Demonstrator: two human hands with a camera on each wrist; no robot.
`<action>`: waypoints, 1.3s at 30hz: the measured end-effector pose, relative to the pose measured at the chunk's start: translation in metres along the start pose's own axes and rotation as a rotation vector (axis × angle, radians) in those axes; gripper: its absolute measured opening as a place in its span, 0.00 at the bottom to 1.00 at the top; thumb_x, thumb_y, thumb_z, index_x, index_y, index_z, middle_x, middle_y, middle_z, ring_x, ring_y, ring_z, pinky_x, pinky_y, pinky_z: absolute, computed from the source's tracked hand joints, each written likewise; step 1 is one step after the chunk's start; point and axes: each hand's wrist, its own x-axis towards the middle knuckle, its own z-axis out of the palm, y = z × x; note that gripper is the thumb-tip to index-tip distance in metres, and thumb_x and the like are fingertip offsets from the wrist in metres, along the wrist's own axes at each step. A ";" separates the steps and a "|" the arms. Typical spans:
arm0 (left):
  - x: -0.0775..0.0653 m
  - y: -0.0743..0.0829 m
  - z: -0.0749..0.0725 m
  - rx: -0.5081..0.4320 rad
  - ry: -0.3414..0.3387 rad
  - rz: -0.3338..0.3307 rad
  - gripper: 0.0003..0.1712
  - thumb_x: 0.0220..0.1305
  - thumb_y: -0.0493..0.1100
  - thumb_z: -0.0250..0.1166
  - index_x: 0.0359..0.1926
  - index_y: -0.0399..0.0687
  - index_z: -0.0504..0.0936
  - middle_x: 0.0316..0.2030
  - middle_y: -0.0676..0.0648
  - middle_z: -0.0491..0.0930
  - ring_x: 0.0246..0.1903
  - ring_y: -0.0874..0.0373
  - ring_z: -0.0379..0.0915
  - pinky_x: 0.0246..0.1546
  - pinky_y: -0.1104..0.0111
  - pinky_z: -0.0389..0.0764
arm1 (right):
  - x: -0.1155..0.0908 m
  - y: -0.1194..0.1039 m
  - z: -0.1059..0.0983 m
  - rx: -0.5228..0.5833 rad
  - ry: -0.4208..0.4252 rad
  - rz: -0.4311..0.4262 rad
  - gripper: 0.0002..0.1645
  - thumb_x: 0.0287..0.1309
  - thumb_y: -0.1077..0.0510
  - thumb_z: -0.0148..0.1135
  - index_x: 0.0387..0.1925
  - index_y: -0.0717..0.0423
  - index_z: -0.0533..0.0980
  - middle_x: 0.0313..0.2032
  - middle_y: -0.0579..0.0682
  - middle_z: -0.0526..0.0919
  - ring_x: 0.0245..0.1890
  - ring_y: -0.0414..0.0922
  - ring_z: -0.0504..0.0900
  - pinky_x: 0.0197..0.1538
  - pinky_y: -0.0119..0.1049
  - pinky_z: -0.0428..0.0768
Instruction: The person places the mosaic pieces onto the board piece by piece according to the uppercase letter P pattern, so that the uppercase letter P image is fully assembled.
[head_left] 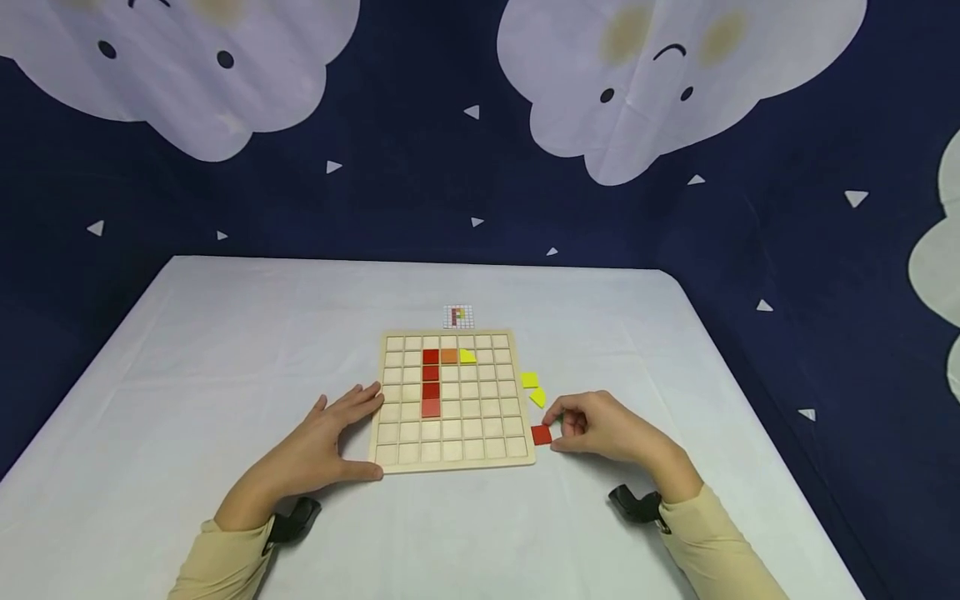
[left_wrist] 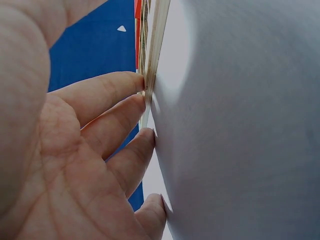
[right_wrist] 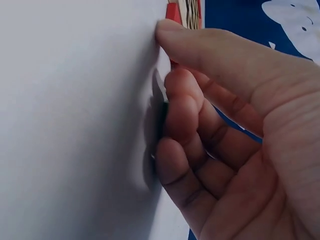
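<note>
A wooden grid board [head_left: 450,468] lies flat on the table. My left hand [head_left: 318,446] rests against its left edge, fingers spread and thumb at the near left corner. In the left wrist view, its fingertips [left_wrist: 142,82] touch the board's side. Beside the board's right edge, my right hand [head_left: 603,427] pinches a red square tile [head_left: 542,435] between thumb and forefinger. The other fingers are curled under, with a bit of green [right_wrist: 165,107] showing beneath them. In the grid, a column of red tiles [head_left: 431,391] stands beside an orange tile [head_left: 448,356] and a yellow rounded tile [head_left: 467,357].
Two loose yellow tiles, one square [head_left: 529,380] and one rounded [head_left: 537,397], lie just right of the board. A small pattern card [head_left: 458,317] sits behind its far edge. White cloth covers the table [head_left: 262,333], with a dark blue cloud-print curtain [head_left: 420,192] behind.
</note>
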 end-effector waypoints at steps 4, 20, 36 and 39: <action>0.000 0.001 0.000 0.003 0.001 -0.002 0.60 0.47 0.54 0.88 0.77 0.37 0.72 0.83 0.39 0.61 0.83 0.32 0.50 0.79 0.25 0.39 | -0.001 0.000 0.000 -0.006 0.007 0.004 0.13 0.59 0.58 0.80 0.44 0.52 0.86 0.24 0.39 0.77 0.24 0.32 0.72 0.31 0.26 0.73; 0.000 0.002 -0.001 0.002 0.002 -0.002 0.60 0.46 0.54 0.88 0.77 0.37 0.72 0.83 0.39 0.62 0.83 0.32 0.51 0.78 0.25 0.40 | -0.003 -0.003 0.003 -0.024 0.039 -0.009 0.11 0.59 0.60 0.79 0.43 0.53 0.86 0.23 0.38 0.76 0.22 0.31 0.70 0.30 0.25 0.72; 0.001 0.001 0.001 0.003 0.007 -0.006 0.60 0.46 0.54 0.88 0.77 0.37 0.72 0.83 0.40 0.62 0.83 0.32 0.51 0.78 0.25 0.40 | 0.001 -0.005 0.007 -0.078 0.057 -0.016 0.10 0.56 0.62 0.78 0.40 0.53 0.85 0.22 0.36 0.75 0.23 0.31 0.71 0.32 0.25 0.74; 0.001 0.001 0.000 0.002 0.006 -0.004 0.60 0.46 0.54 0.88 0.77 0.37 0.72 0.83 0.39 0.62 0.83 0.32 0.51 0.78 0.25 0.40 | 0.002 -0.006 0.005 -0.090 0.071 -0.022 0.11 0.54 0.62 0.78 0.39 0.53 0.85 0.21 0.36 0.74 0.23 0.31 0.71 0.31 0.26 0.74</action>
